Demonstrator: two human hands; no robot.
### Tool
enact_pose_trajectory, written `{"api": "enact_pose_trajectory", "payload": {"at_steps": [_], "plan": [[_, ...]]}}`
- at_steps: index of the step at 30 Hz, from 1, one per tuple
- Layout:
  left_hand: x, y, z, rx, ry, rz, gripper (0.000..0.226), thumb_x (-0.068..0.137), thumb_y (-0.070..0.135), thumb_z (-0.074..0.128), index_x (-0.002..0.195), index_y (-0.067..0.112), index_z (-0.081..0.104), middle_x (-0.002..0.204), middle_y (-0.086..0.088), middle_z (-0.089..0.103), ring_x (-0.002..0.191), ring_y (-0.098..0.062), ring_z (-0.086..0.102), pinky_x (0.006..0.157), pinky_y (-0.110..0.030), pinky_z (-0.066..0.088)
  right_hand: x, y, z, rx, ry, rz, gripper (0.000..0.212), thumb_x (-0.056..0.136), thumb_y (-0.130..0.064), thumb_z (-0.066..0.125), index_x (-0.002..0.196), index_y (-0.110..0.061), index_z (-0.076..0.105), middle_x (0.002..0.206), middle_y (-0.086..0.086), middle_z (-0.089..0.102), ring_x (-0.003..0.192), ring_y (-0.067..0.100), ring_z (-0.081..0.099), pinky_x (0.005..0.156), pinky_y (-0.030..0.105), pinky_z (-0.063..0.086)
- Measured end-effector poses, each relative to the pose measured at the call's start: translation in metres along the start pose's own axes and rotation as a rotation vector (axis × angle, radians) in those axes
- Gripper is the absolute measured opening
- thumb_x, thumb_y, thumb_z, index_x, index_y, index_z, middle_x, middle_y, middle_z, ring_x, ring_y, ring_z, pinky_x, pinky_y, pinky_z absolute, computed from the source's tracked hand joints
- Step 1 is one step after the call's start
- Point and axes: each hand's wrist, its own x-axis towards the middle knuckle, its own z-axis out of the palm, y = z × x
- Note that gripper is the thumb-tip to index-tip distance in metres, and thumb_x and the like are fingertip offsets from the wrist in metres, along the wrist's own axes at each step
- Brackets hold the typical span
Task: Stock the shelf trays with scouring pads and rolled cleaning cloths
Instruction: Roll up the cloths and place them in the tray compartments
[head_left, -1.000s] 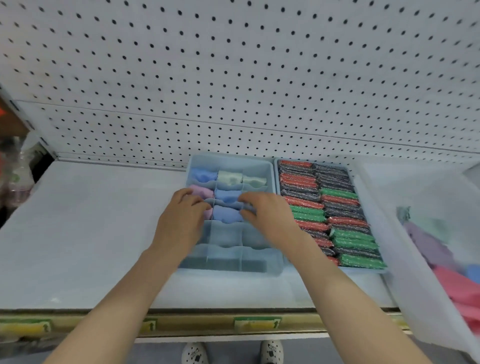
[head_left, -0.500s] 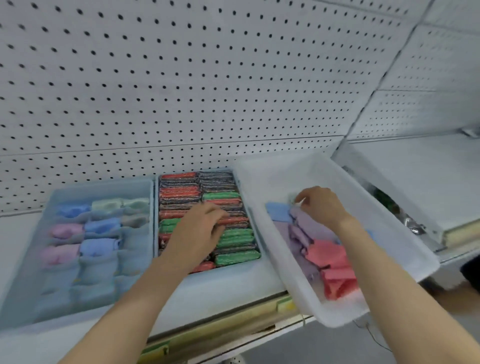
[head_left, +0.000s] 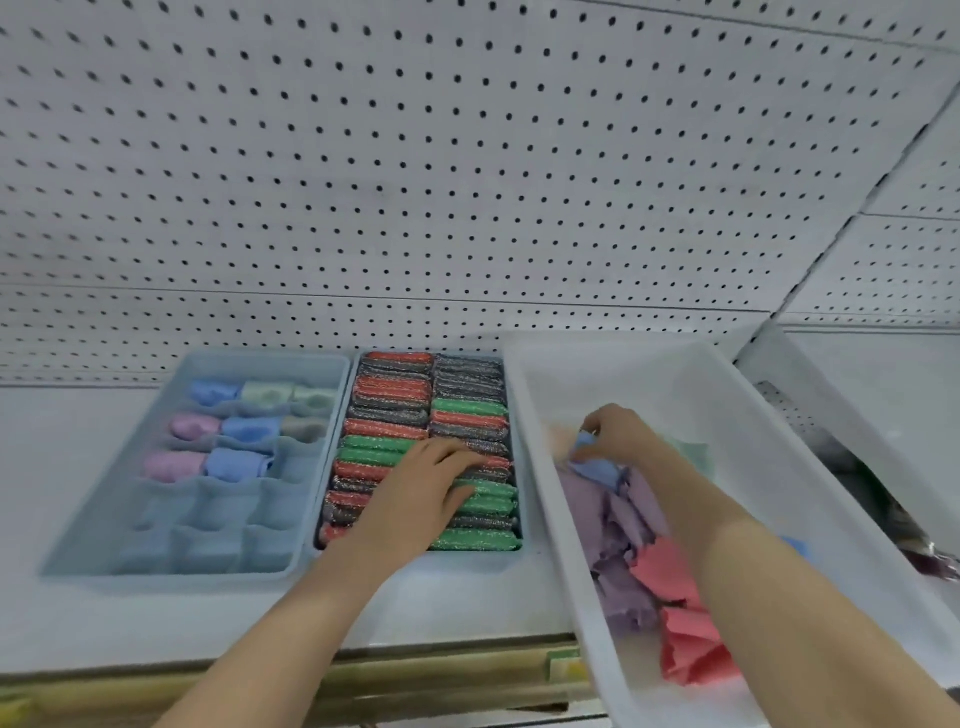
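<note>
A light blue divided tray (head_left: 78, 540) on the shelf holds rolled cloths (head_left: 236, 464) in its back compartments; its front compartments hold nothing. Beside it, a tray of red, green and silver scouring pads (head_left: 395, 395) is packed full. My left hand (head_left: 421, 499) rests flat on the pads, fingers apart. A white bin (head_left: 727, 415) at the right holds loose purple, pink and blue cloths. My right hand (head_left: 615, 434) is inside the bin, fingers pinched on a blue cloth (head_left: 597, 470).
White pegboard (head_left: 467, 182) rises behind the shelf. The shelf's front edge (head_left: 415, 675) carries yellow label strips. A second white bin (head_left: 857, 395) stands at the far right, behind the first.
Both hands left the divided tray. My left hand settled on the scouring pads. My right hand went into the white bin and closed on a blue cloth. My view swung right.
</note>
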Motion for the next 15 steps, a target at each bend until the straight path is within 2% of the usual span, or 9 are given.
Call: {"api": "enact_pose_trajectory", "payload": {"at_steps": [4, 7, 8, 11, 15], "plan": [[0.000, -0.001, -0.008, -0.058, -0.068, -0.021, 0.038, 0.097, 0.030, 0.055, 0.135, 0.027, 0.054, 0.137, 0.009, 0.050, 0.130, -0.010, 0.040, 0.110, -0.020, 0.023, -0.020, 0.005, -0.044, 0.149, 0.104, -0.072, 0.015, 0.075, -0.005, 0.076, 0.085, -0.016, 0.072, 0.072, 0.003, 0.062, 0.060, 0.014, 0.060, 0.058, 0.021, 0.048], [0.004, 0.000, -0.018, -0.088, -0.141, -0.043, 0.038, 0.095, 0.030, 0.059, 0.133, 0.031, 0.055, 0.134, 0.012, 0.051, 0.125, -0.007, 0.044, 0.112, -0.027, 0.032, -0.044, 0.004, -0.080, 0.213, 0.188, -0.122, 0.012, 0.073, -0.005, 0.076, 0.080, -0.013, 0.073, 0.069, 0.007, 0.062, 0.057, 0.015, 0.060, 0.068, 0.035, 0.055], [0.007, 0.001, -0.022, -0.097, -0.138, -0.044, 0.038, 0.094, 0.030, 0.060, 0.132, 0.032, 0.055, 0.133, 0.013, 0.053, 0.123, -0.006, 0.046, 0.110, -0.029, 0.036, -0.053, 0.001, -0.091, 0.259, 0.206, -0.154, 0.011, 0.074, -0.004, 0.076, 0.081, -0.012, 0.073, 0.069, 0.009, 0.061, 0.059, 0.016, 0.059, 0.068, 0.036, 0.054], [0.016, 0.013, -0.040, -0.205, -0.062, -0.060, 0.038, 0.094, 0.029, 0.061, 0.131, 0.033, 0.055, 0.133, 0.016, 0.055, 0.119, 0.000, 0.051, 0.107, -0.026, 0.040, -0.084, -0.022, -0.117, 0.458, 0.278, -0.279, 0.008, 0.078, -0.006, 0.077, 0.083, -0.013, 0.074, 0.070, 0.010, 0.055, 0.063, 0.014, 0.051, 0.058, 0.021, 0.047], [0.035, 0.046, -0.075, -0.568, 0.061, -0.072, 0.049, 0.090, 0.035, 0.066, 0.135, 0.035, 0.048, 0.133, 0.018, 0.055, 0.120, 0.005, 0.051, 0.107, -0.027, 0.042, -0.119, -0.069, -0.139, 0.621, 0.353, -0.455, 0.008, 0.082, -0.006, 0.073, 0.083, -0.014, 0.072, 0.073, 0.007, 0.059, 0.063, 0.010, 0.050, 0.060, 0.019, 0.044]]}}
